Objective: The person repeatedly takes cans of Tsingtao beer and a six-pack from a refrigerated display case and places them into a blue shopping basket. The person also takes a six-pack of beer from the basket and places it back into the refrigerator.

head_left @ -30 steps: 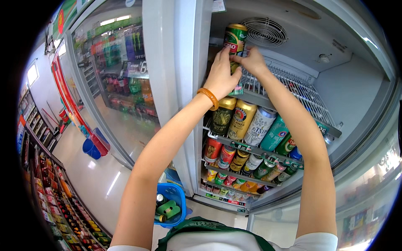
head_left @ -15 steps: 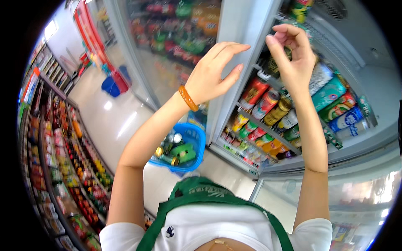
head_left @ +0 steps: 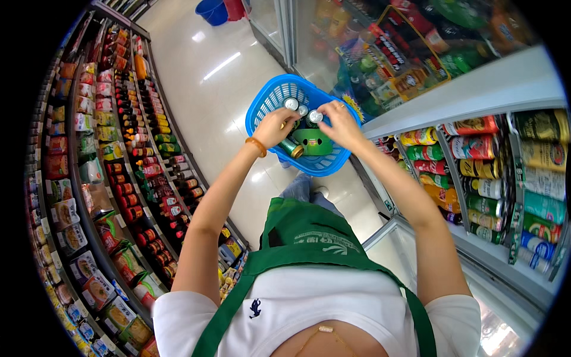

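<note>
Within the blue basket (head_left: pixel 270 98), toward its far edge, are three silver-topped cans: the leftmost can (head_left: pixel 291 104), the middle can (head_left: pixel 303 110) and the rightmost can (head_left: pixel 315 117). A gold-ended can (head_left: pixel 290 146) lies slanted by the near left edge, beside a green holder (head_left: pixel 315 150) with dark holes.

The left hand (head_left: pixel 273 127), an orange-brown bracelet (head_left: pixel 256 147) at its wrist, reaches over the left edge, fingers curled just beside the leftmost can; whether they grip anything I cannot tell. The right hand (head_left: pixel 342 126) crosses the right edge, its thumb and fingers bent about the top of the rightmost can; whether they are clamped on it I cannot tell.

Right of the basket, a fridge (head_left: pixel 458 98) holds rows of drink cans (head_left: pixel 483 188).
</note>
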The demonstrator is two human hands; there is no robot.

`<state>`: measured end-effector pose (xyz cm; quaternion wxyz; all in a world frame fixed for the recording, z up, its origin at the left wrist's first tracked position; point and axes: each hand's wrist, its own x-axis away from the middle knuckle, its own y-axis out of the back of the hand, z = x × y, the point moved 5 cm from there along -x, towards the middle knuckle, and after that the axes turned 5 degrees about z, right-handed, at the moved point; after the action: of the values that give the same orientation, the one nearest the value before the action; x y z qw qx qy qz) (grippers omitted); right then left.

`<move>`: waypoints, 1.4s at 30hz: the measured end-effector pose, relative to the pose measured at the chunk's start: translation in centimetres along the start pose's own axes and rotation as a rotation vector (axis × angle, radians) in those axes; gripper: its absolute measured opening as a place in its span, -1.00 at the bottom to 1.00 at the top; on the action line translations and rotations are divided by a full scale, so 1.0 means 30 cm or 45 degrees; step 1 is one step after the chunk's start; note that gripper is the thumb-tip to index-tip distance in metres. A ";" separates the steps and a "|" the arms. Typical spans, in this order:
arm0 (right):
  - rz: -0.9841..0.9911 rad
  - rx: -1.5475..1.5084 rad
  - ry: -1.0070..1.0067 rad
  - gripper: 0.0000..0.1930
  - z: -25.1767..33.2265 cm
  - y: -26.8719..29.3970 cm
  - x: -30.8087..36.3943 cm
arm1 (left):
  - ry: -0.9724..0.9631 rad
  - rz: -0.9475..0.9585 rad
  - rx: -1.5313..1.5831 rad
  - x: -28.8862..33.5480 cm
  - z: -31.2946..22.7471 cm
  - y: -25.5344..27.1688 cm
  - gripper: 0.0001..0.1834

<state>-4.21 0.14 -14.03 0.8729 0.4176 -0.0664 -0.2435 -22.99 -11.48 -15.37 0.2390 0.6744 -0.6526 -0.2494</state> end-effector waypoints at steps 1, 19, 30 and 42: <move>0.073 -0.001 -0.042 -0.63 -0.025 -0.098 -0.019 | 0.047 -0.038 -0.075 0.049 0.129 -0.034 -0.60; 0.473 0.216 -0.067 -0.41 -0.121 -0.687 -0.373 | 0.421 -0.385 0.392 0.164 0.701 -0.310 -0.37; 0.060 -0.206 -0.277 -0.06 0.265 0.371 -0.148 | -0.025 -0.078 0.370 -0.015 -0.124 0.014 0.04; -0.962 -0.130 -0.235 0.13 0.678 1.210 0.479 | -0.561 -0.309 0.554 -0.282 -1.341 0.168 -0.13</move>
<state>15.25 -1.59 25.43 0.7317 0.3450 0.0261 -0.5873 -0.92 -3.32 18.73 -0.0889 0.7122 -0.6415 -0.2708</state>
